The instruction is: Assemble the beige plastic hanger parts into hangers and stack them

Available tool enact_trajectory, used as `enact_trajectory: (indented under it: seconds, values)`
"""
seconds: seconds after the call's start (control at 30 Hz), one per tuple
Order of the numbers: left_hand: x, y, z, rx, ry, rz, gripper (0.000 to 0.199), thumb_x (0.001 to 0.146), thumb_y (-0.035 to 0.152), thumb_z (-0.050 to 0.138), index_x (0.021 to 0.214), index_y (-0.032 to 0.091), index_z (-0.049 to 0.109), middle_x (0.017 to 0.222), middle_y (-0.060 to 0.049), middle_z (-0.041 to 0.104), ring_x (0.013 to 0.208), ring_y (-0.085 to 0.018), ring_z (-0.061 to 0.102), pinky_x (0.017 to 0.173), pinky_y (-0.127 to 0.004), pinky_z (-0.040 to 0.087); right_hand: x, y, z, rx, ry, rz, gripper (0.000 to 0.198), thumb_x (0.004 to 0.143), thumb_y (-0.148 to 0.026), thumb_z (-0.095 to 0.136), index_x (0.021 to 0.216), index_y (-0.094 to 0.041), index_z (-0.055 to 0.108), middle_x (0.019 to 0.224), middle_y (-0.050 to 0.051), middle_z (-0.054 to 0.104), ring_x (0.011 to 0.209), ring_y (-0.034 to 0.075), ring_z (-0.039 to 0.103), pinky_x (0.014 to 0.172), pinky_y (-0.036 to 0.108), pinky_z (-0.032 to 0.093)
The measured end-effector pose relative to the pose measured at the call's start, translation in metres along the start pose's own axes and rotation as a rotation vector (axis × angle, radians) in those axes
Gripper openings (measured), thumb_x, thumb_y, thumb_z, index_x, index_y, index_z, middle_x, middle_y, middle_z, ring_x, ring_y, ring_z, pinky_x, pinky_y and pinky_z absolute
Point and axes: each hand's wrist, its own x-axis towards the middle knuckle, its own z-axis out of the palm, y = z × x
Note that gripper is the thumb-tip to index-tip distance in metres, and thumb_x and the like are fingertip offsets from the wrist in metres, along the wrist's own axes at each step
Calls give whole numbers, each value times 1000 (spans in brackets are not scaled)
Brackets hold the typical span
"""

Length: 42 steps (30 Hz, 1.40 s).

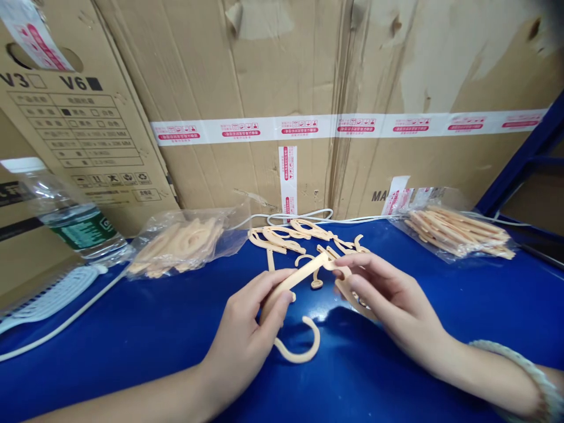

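Observation:
My left hand (251,332) is closed around a straight beige plastic hanger bar (302,275) that slants up to the right. A beige hook (304,352) curves out below that hand; whether it is joined to the bar is hidden. My right hand (392,296) pinches a curved beige hanger piece (352,296), and its end meets the bar's tip between the hands. Just beyond, several loose hanger parts (282,239), some curved and some hooked, lie on the blue table (176,341).
A clear bag of curved beige parts (185,244) lies left, another of straight parts (458,232) right. A water bottle (79,223), white hairbrush (53,299) and white cable (83,311) are at left. Taped cardboard boxes (264,70) stand behind.

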Motion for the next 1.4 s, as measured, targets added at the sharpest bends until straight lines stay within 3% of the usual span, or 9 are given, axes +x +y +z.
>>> enact_trajectory:
  seconds: [0.1,0.3,0.53,0.77,0.87,0.97,1.1,1.23,1.4]
  values:
    - [1,-7,-2,279,-9,268,29,97,21,47,123,22,60,102,-6,70,82,-18,66,71,-26,50,-1,4,6,168,-135,148,31,95,-41,56,118,-22,48,81,1,64,48,8,55,44,20,43]
    - [-2,-6,-3,807,-3,764,32,96,10,39,116,13,63,89,-8,75,63,-16,66,50,-25,40,-6,1,12,209,-421,377,41,90,-58,55,82,-17,51,59,-3,58,35,4,43,37,17,32]
    - [-6,1,-2,993,-105,871,25,94,13,45,103,6,67,64,-6,68,47,-17,61,42,-29,36,-16,-1,13,130,-521,438,44,92,-57,52,73,-18,51,49,-4,54,32,5,41,33,15,28]
    - [-8,2,-2,1017,-145,895,25,91,9,43,101,5,65,64,-7,66,47,-20,60,40,-31,33,-22,-11,14,-135,-433,274,41,95,-47,51,66,-20,47,47,-5,49,32,7,46,34,17,32]
    - [-11,0,1,924,-187,774,27,88,5,38,93,9,64,59,-5,63,41,-18,55,38,-31,28,-25,-16,14,-347,-449,0,34,99,-35,42,70,-20,51,56,1,58,42,11,54,42,22,40]
    - [-12,-1,4,705,-296,518,31,93,9,31,82,14,59,56,-2,60,40,-17,52,40,-30,28,-25,-23,12,-479,-459,-281,27,99,-25,41,81,-20,60,66,4,64,53,15,59,50,26,45]
    - [-5,0,6,297,-332,130,35,101,27,28,88,17,59,67,-3,63,57,-16,60,52,-27,38,-10,-34,-5,-382,-271,-247,22,98,-23,47,86,-21,65,66,1,66,56,12,61,55,23,48]
    - [3,-2,7,-144,-267,-297,36,96,48,36,91,19,57,53,5,50,41,-11,44,42,-21,31,21,-37,-42,-462,8,-336,16,95,-25,55,93,-23,70,86,3,70,81,17,66,75,28,52]
    - [9,-5,9,-446,-231,-476,50,83,66,46,94,17,50,53,2,61,34,-8,44,36,-18,29,51,-9,-82,-696,-63,-501,16,93,-24,57,97,-26,72,96,6,69,88,20,65,77,34,53]
